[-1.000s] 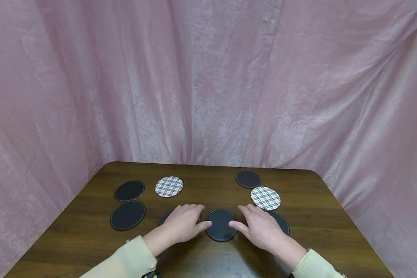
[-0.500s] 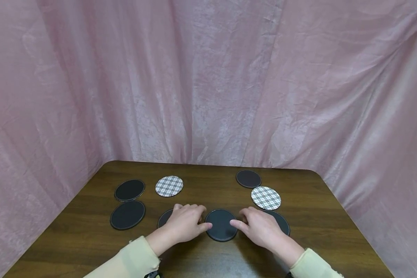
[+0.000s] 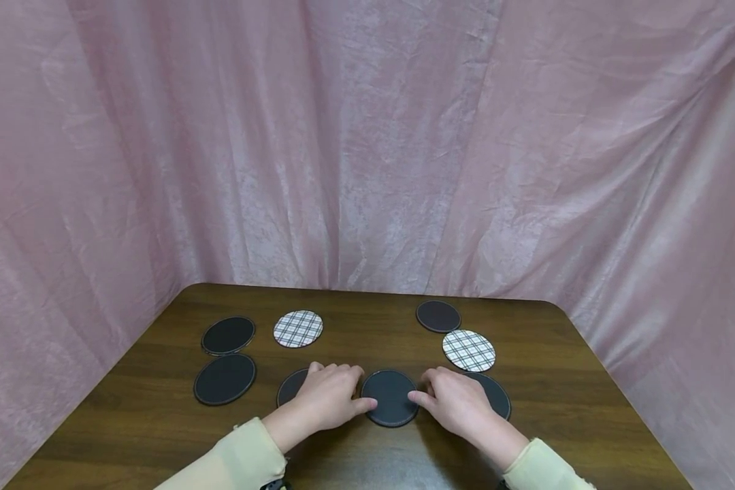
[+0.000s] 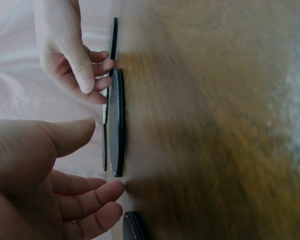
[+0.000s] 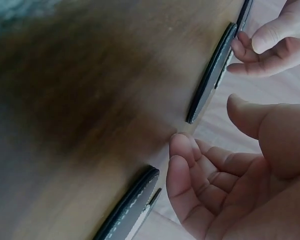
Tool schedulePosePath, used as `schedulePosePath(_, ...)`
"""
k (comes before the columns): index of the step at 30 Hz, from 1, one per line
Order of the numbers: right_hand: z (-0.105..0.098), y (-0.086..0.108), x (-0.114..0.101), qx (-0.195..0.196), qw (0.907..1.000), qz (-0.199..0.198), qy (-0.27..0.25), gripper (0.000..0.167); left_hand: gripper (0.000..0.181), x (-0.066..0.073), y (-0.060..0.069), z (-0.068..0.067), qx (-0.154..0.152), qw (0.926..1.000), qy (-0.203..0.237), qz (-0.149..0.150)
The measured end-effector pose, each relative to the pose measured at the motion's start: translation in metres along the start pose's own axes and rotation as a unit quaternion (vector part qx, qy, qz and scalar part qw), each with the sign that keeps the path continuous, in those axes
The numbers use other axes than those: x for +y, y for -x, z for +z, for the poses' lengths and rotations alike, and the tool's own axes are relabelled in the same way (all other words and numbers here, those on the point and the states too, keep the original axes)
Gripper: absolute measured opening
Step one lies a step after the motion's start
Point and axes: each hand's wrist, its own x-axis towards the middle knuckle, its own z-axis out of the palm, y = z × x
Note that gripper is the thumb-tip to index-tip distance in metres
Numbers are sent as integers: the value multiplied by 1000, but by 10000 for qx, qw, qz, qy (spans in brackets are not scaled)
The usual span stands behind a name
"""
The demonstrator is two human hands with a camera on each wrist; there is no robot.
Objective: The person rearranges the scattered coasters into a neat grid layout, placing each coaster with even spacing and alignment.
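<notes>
A round dark coaster point(image 3: 389, 400) with a stitched edge lies flat at the middle front of the table. My left hand point(image 3: 329, 398) is at its left side, the thumb over its edge and the fingers loosely bent. Mirroring it on the other side is my right hand point(image 3: 461, 403), thumb over the right edge. In the left wrist view the thumb stands off the coaster point(image 4: 118, 122) and the fingertips are near its rim. The right wrist view shows a gap between thumb and coaster point(image 5: 211, 75). Dark coasters beside the left hand point(image 3: 289, 387) and right hand point(image 3: 495, 395) are partly hidden.
Two black coasters point(image 3: 224, 379) lie at the left of the wooden table point(image 3: 367, 466). One plaid coaster point(image 3: 298, 329) is at the back left, another plaid coaster point(image 3: 468, 350) at the right. A dark brown coaster point(image 3: 438, 316) lies behind it. Pink curtain point(image 3: 367, 150) surrounds the table.
The right hand's fingers have bent and drawn in near the middle coaster. Both thumbs have shifted slightly to the right. The coasters stay in place.
</notes>
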Motion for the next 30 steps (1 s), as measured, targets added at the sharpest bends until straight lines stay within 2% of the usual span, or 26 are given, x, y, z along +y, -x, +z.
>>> schedulePosePath(9, -1, -5, -4, -205, 9994, -9, 266, 26, 64, 1, -4, 6, -6, 9993, -371, -24)
schedulePosePath(16, -2, -8, -6, -351, 9989, -8, 312, 27, 64, 3, -4, 4, -50, 9992, -409, -3)
schedulePosePath(30, 0, -14, -4, -355, 9993, 7, 128, 22, 62, 5, -5, 4, -44, 9991, -429, 25)
